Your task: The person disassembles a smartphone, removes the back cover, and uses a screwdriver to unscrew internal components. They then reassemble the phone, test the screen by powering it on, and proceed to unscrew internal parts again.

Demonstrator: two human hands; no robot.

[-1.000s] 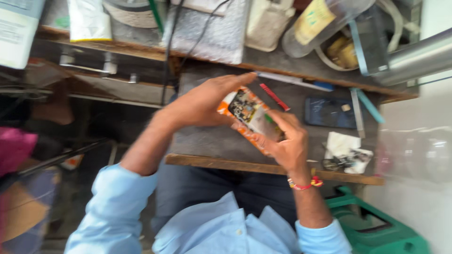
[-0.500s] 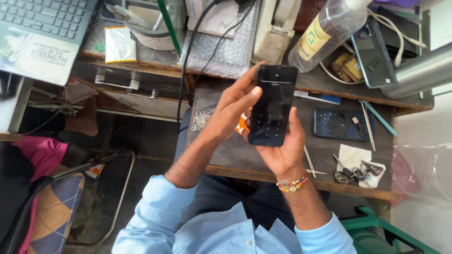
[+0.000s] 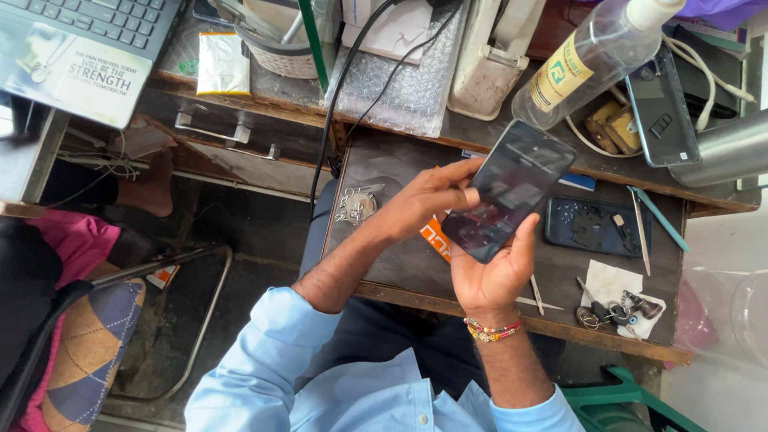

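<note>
- Right now I'm holding a black glass-fronted smartphone (image 3: 510, 190) above the dark work tray, screen up and dark, tilted with its top toward the shelf.
- I'm cradling its lower end in my right hand (image 3: 494, 272): palm under it, fingers curled around the near edge, thumb lying along the right side.
- I'm pressing my left hand (image 3: 424, 200) against the phone's left edge, fingers bent, fingertips on the glass near the middle.
- An orange flat piece (image 3: 434, 240) is peeking out under my left hand; can't tell whether I'm gripping it.
- A dark blue phone back cover (image 3: 596, 226) is lying on the tray just right of the phone, inner side up.
- A white cloth with small metal parts (image 3: 616, 300) is sitting near the tray's front right corner.
- A clear plastic spray bottle (image 3: 596, 58) is lying on the shelf beyond, tilted.
- A thin metal pry tool (image 3: 536, 294) is lying beside my right wrist.
</note>
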